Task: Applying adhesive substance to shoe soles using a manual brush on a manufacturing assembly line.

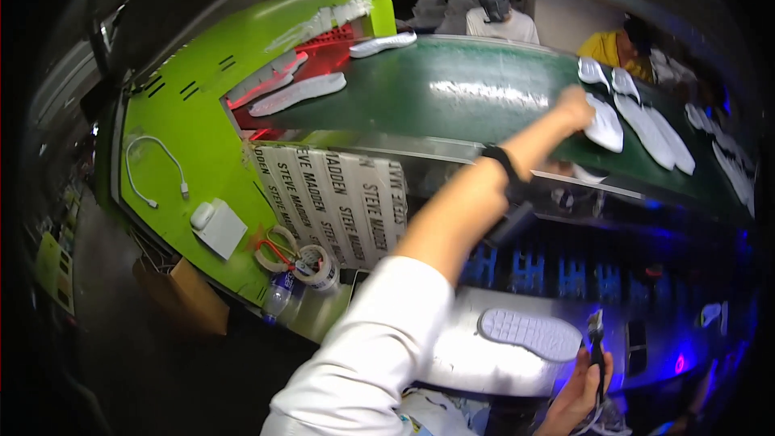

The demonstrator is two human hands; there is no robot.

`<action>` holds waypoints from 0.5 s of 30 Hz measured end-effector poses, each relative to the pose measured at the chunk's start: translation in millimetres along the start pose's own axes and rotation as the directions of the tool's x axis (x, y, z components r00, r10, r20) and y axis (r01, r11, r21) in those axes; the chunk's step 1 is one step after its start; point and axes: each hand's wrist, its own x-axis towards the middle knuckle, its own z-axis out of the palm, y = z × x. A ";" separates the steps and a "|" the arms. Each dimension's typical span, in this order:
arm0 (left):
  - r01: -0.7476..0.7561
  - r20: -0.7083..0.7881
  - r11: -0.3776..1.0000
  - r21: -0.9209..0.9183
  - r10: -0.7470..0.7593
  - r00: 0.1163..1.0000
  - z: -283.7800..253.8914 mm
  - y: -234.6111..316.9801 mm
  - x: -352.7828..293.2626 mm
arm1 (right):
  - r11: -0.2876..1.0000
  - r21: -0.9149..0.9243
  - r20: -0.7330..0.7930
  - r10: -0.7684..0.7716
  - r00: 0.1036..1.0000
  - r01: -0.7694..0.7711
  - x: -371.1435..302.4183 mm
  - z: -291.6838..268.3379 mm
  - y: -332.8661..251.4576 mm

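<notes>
My left arm stretches across to the green conveyor belt (476, 113). There my left hand (573, 108) is closed at the near-left edge of a white shoe sole (605, 127); the fingertips are partly hidden. My right hand (575, 394), low in the picture, has its fingers wrapped round the black handle of a brush (596, 347), bristles up. Just left of the brush, a pale grey shoe sole (531, 334) lies tread up on the metal bench (476, 363).
More white soles (646, 129) lie on the belt at right. Others sit near the lime-green housing (186, 121), which carries a white cable, a white box (222, 230) and tape rolls (323, 269). Two people (502, 24) are beyond the belt. A printed board (331, 202) stands below it.
</notes>
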 end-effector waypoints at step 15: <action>-0.320 -0.122 0.916 -0.243 0.298 0.947 -90.0 -143.5 -512.9 | 0.813 0.169 0.166 0.533 0.830 -0.557 -66.2 105.0 98.2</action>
